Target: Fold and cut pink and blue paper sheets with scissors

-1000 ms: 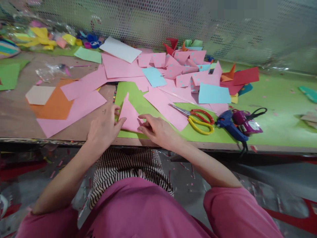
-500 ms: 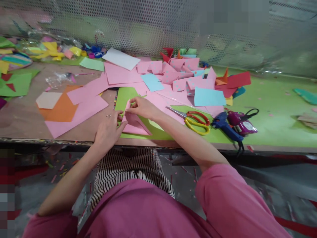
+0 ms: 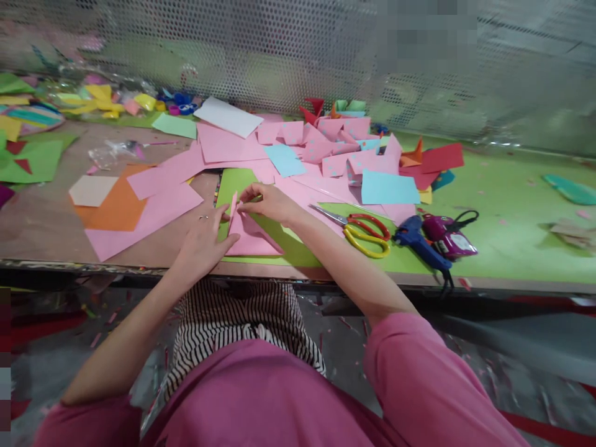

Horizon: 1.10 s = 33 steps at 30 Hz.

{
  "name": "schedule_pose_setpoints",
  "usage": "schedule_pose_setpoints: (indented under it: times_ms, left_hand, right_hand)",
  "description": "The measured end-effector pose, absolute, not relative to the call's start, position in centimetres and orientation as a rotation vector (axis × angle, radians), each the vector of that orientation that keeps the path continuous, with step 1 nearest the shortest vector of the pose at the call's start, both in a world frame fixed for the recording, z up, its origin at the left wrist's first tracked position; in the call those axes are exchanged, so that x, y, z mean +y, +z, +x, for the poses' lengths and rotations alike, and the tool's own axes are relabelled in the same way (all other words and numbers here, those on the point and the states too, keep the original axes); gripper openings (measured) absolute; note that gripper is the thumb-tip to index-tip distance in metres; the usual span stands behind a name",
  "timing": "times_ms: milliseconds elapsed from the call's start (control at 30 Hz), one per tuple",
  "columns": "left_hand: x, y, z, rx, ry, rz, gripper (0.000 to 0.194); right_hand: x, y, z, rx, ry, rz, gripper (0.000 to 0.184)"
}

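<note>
A pink paper triangle [image 3: 254, 239] lies on a green sheet [image 3: 298, 248] near the table's front edge. My left hand [image 3: 202, 239] rests flat on the triangle's left side, fingers stretched out, a ring on one finger. My right hand [image 3: 267, 202] reaches across to the triangle's top tip and pinches it between thumb and fingers, with a flap of the paper lifted and folded over.
Red-and-yellow scissors [image 3: 365, 226] lie right of my right arm. A blue glue gun [image 3: 419, 242] and a purple tool [image 3: 449, 236] lie further right. Pink, blue, orange and red paper sheets [image 3: 223, 143] cover the table behind. A perforated metal wall [image 3: 298, 56] stands at the back.
My right hand moved from the triangle's lower right corner up to its top tip, carrying a flap of paper with it. My left hand stayed on the left side.
</note>
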<state>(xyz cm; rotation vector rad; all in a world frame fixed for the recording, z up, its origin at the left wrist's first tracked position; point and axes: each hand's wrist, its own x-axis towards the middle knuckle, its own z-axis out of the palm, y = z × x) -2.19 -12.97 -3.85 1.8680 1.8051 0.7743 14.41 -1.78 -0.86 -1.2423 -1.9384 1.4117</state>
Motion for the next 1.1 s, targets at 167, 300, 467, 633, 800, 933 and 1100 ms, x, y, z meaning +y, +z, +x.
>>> schedule_pose_setpoints:
  times_ms: [167,300,467,633,800,933,1100]
  left_hand:
    - [-12.3,-3.1,-2.3,1.613,0.756,1.874,0.066]
    - [-11.9,-2.9,-2.7,1.604,0.760,1.801,0.081]
    - [-10.8,-3.1,-2.9,1.439,0.846,1.565,0.084]
    - [-10.8,-2.1,-1.9,1.322,1.033,1.362,0.043]
    - [-11.7,-1.7,-0.7,1.322,1.037,1.416,0.034]
    - [-12.3,-2.3,-0.1,1.344,0.986,1.526,0.027]
    - [-13.1,-2.1,0.3,1.463,0.953,1.581,0.029]
  right_hand:
    - [-1.6,-1.5,14.5,-1.914,1.398,-1.197,0.013]
    - [-0.9,-1.5,14.9,-1.718,1.589,-1.183,0.027]
    - [-0.8,-0.7,15.3,-1.652,1.701,-1.051,0.029]
    - [-2.7,0.0,16.1,-1.641,1.548,-1.024,0.029]
    - [-5.3,-0.3,17.3,-1.802,1.516,-0.992,0.030]
    - [-6.2,-0.6,17.6,-1.661,1.572,-0.852,0.035]
    - [-6.4,-0.5,17.9,-1.668,1.585,-0.816,0.037]
